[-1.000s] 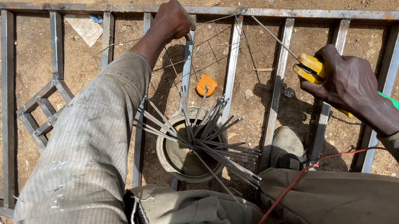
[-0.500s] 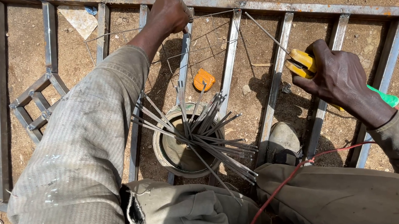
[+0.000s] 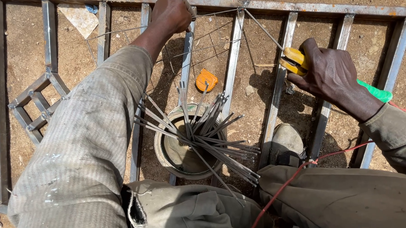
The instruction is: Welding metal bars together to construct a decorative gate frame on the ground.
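My left hand (image 3: 174,12) reaches far forward and grips the top of an upright bar of the steel frame (image 3: 271,6) lying on the dirt. My right hand (image 3: 331,76) is closed on a yellow-jawed welding electrode holder (image 3: 294,61) with a green handle end (image 3: 374,91). A thin welding rod (image 3: 263,28) runs from its jaws up and left to the frame's top rail, its tip at the joint of a bar. A red cable (image 3: 300,180) trails back across my lap.
A round tin can (image 3: 166,158) stands between my knees, holding several grey welding rods (image 3: 203,127) that fan out to the right. An orange tape measure (image 3: 206,79) lies on the dirt beyond it. My shoe (image 3: 285,142) rests between bars. A diamond-shaped steel piece (image 3: 34,104) sits left.
My right hand with the holder has moved left and slightly up, bringing the rod's tip to the top rail. The left hand keeps its grip on the bar.
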